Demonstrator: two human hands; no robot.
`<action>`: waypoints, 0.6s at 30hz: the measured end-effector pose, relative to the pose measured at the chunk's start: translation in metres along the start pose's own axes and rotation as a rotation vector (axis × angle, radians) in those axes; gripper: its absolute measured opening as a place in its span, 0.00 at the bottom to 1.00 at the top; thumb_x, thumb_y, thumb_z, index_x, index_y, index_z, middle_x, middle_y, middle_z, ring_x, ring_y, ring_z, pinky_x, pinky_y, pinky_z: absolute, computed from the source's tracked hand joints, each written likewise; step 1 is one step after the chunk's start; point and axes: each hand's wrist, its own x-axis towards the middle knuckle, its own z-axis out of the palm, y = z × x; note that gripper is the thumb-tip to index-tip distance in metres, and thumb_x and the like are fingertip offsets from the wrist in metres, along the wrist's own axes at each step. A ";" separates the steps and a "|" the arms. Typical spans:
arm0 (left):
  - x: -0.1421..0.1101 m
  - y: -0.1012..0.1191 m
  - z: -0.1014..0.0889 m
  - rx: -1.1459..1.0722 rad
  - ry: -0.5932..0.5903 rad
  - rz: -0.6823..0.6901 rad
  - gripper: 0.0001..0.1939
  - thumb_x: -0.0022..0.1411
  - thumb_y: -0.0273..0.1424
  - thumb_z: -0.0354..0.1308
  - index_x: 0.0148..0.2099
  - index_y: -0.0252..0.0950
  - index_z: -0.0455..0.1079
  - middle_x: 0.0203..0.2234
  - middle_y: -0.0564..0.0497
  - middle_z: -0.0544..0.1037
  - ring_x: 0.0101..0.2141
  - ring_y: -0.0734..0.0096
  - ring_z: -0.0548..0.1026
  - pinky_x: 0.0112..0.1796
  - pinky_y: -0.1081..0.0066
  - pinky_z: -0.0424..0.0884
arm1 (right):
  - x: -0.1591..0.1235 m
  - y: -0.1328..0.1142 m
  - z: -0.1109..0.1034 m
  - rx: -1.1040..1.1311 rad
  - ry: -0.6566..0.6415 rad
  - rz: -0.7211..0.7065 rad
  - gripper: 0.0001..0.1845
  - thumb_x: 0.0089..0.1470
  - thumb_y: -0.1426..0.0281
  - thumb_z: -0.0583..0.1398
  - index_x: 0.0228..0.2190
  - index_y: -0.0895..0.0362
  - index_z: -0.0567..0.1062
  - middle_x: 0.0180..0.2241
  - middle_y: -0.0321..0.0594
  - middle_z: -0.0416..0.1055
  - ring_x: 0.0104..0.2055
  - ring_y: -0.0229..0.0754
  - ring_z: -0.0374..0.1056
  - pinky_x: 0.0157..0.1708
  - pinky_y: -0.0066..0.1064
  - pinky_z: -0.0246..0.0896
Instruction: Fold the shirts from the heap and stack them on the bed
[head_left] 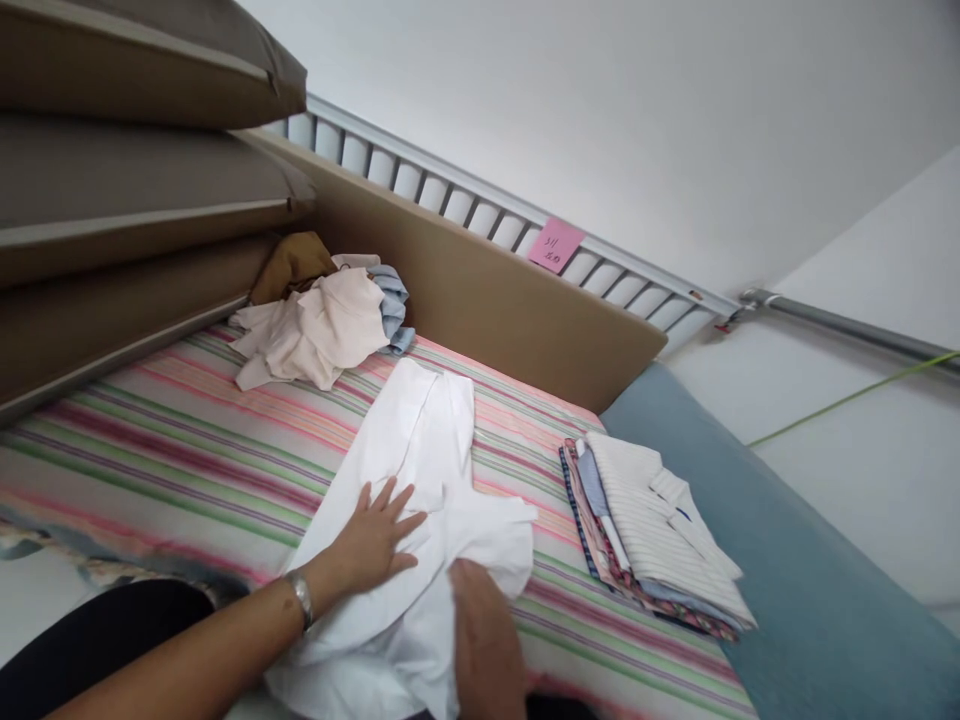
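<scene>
"What's the biggest thing before us?"
"The striped cover point(187, 450); to its left we see stacked brown cushions point(150, 190)."
"And our white garment point(442, 535)?"
"It lies rumpled on the cover, close to us, between two lots of clothes: the loose heap point(330, 320) beyond it by the cushions, and the folded pile point(637, 510) to the right, a pinstriped piece uppermost."
"Our hands?"
"The left hand point(379, 540) lies palm down on the garment, fingers spread, gripping nothing. The right hand point(486, 635) is at the garment's near right part, blurred; we can't tell whether it grips."
"Smaller things?"
"A pink note point(556, 245) on the rail, then our silver bracelet point(301, 598)."
</scene>
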 end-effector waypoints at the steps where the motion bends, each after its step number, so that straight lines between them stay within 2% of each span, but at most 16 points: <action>1: 0.000 -0.001 0.000 -0.005 0.002 -0.005 0.29 0.58 0.43 0.54 0.61 0.48 0.57 0.64 0.45 0.51 0.62 0.41 0.44 0.56 0.38 0.41 | -0.001 -0.004 0.005 -0.012 -0.089 -0.110 0.15 0.55 0.66 0.54 0.41 0.48 0.77 0.45 0.38 0.74 0.49 0.46 0.69 0.51 0.43 0.64; 2: 0.001 -0.001 -0.001 -0.014 0.014 -0.011 0.28 0.58 0.39 0.54 0.61 0.47 0.59 0.64 0.46 0.53 0.62 0.42 0.45 0.56 0.39 0.42 | -0.002 -0.008 0.008 -0.007 -0.154 -0.166 0.14 0.54 0.67 0.54 0.40 0.47 0.77 0.46 0.37 0.74 0.50 0.45 0.68 0.51 0.42 0.64; 4: 0.004 -0.003 -0.003 -0.050 0.073 -0.035 0.21 0.59 0.32 0.52 0.55 0.43 0.65 0.61 0.46 0.59 0.62 0.47 0.49 0.57 0.42 0.45 | -0.002 -0.012 0.008 0.049 -0.189 -0.128 0.13 0.55 0.67 0.55 0.39 0.47 0.77 0.45 0.37 0.74 0.48 0.43 0.69 0.48 0.36 0.66; 6: 0.006 -0.004 -0.008 -0.140 0.164 -0.049 0.15 0.60 0.28 0.49 0.48 0.39 0.71 0.55 0.44 0.67 0.59 0.51 0.56 0.57 0.47 0.49 | 0.000 -0.010 -0.003 0.141 -0.117 0.013 0.14 0.56 0.66 0.53 0.38 0.50 0.78 0.40 0.39 0.76 0.43 0.41 0.72 0.43 0.31 0.68; 8: 0.008 -0.004 -0.014 -0.297 0.264 -0.068 0.13 0.61 0.29 0.47 0.44 0.39 0.72 0.49 0.43 0.72 0.54 0.55 0.64 0.55 0.52 0.56 | 0.004 -0.003 -0.017 0.217 -0.043 0.185 0.15 0.56 0.63 0.53 0.35 0.53 0.79 0.36 0.41 0.77 0.39 0.42 0.73 0.40 0.30 0.69; 10: 0.009 -0.003 -0.020 -0.543 0.345 -0.136 0.14 0.62 0.33 0.47 0.46 0.38 0.70 0.44 0.44 0.74 0.48 0.58 0.69 0.51 0.57 0.62 | 0.008 0.007 -0.029 0.252 0.006 0.349 0.16 0.55 0.61 0.54 0.33 0.54 0.79 0.35 0.41 0.77 0.38 0.43 0.73 0.39 0.31 0.69; 12: 0.011 -0.003 -0.026 -0.834 0.379 -0.252 0.16 0.62 0.36 0.48 0.50 0.37 0.66 0.41 0.45 0.74 0.43 0.61 0.71 0.45 0.62 0.67 | 0.006 0.015 -0.033 0.249 0.016 0.435 0.16 0.54 0.60 0.55 0.33 0.55 0.78 0.35 0.41 0.77 0.38 0.44 0.73 0.39 0.33 0.69; 15: 0.015 -0.006 -0.034 -1.197 0.359 -0.462 0.26 0.60 0.43 0.51 0.57 0.37 0.58 0.41 0.46 0.73 0.39 0.66 0.73 0.34 0.70 0.69 | -0.006 0.017 -0.027 0.181 -0.025 0.377 0.16 0.55 0.62 0.54 0.38 0.55 0.77 0.41 0.43 0.75 0.44 0.44 0.71 0.45 0.36 0.67; 18: 0.022 -0.012 -0.041 -1.376 0.387 -0.660 0.37 0.56 0.48 0.55 0.62 0.39 0.49 0.44 0.45 0.71 0.33 0.71 0.74 0.28 0.73 0.68 | -0.029 0.009 -0.017 0.071 -0.071 0.250 0.18 0.55 0.64 0.54 0.45 0.55 0.73 0.51 0.47 0.69 0.53 0.46 0.64 0.51 0.41 0.62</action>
